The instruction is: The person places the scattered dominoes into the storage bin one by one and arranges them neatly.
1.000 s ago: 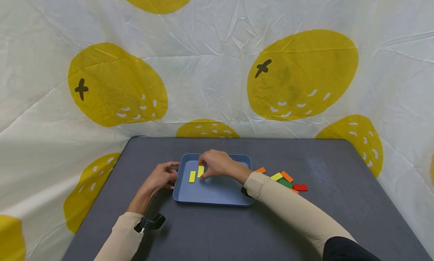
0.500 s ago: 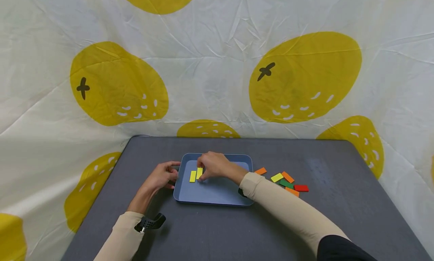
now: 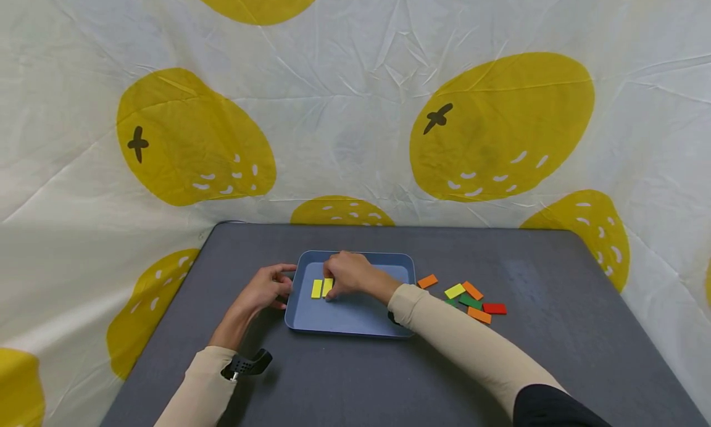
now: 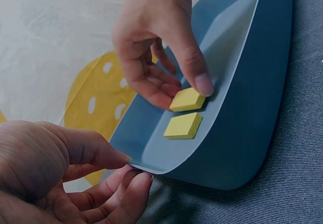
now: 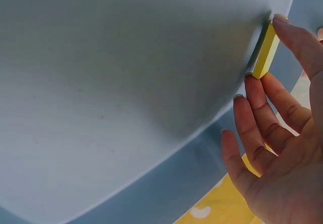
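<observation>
Basically, main risk is the narrow gap. The right hand [image 3: 350, 274] pinches the held yellow block [image 3: 328, 287] between thumb and fingertips, low over the left part of the blue tray [image 3: 361, 320]. The resting yellow block [image 3: 316, 289] lies on the tray floor just to its left, slim gap between. Any drift left would likely knock the resting one askew; a fingertip dragging at release could twist the held one out of line. Can't tell if its underside is fully on the floor; if not, it could drop crooked.

Left hand [image 3: 269, 287] pinches the tray's left rim, thumb over the edge, fingers outside. Probably steadying, but a tug there could slide the tray over the table [image 3: 333, 377] and shift both blocks. To the right, the tan sleeve [image 3: 444, 313] passes close to a green block [image 3: 451, 303] at the left side of the loose pile; a low elbow swing might scatter it.

Vs. earlier frames: a second ago the held block was higher and farther right, with a wider gap; now it's lower, nearly level with its neighbour. Sleeve has shifted left, so more of that green block shows. Left hand basically unchanged.
</observation>
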{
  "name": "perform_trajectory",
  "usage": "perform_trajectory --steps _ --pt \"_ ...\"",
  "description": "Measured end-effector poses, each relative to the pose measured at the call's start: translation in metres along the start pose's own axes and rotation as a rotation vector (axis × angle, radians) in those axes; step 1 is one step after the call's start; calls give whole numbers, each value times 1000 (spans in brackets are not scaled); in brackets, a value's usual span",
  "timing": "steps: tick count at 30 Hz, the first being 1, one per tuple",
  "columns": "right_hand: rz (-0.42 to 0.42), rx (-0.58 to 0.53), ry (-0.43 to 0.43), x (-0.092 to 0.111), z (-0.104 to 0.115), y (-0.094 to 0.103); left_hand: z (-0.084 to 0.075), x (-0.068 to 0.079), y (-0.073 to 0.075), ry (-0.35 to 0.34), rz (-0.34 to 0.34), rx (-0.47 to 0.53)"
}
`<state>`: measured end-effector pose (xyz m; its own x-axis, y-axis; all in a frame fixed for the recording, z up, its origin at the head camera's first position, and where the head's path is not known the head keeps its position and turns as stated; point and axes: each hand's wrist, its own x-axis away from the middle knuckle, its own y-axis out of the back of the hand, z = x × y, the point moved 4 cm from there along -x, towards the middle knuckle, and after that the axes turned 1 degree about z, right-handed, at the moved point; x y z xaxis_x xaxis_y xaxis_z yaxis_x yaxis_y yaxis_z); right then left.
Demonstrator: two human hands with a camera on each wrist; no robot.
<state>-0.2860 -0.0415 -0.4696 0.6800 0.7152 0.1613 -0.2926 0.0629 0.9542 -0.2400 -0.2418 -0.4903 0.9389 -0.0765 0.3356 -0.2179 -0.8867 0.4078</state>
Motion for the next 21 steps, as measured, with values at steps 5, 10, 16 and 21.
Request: perform_trajectory --steps 5,10,16,21 --pt "-2 9 -7 -2 -1 -4 -1 0 -1 0 11 8" --pt "-6 12 -10 -3 -1 -6 -3 1 -1 12 9 15" --pt "-6 -5 3 -3 1 -5 -3 1 -2 8 10 14" --pt "-6 10 8 -3 1 -6 -2 0 -1 7 10 13"
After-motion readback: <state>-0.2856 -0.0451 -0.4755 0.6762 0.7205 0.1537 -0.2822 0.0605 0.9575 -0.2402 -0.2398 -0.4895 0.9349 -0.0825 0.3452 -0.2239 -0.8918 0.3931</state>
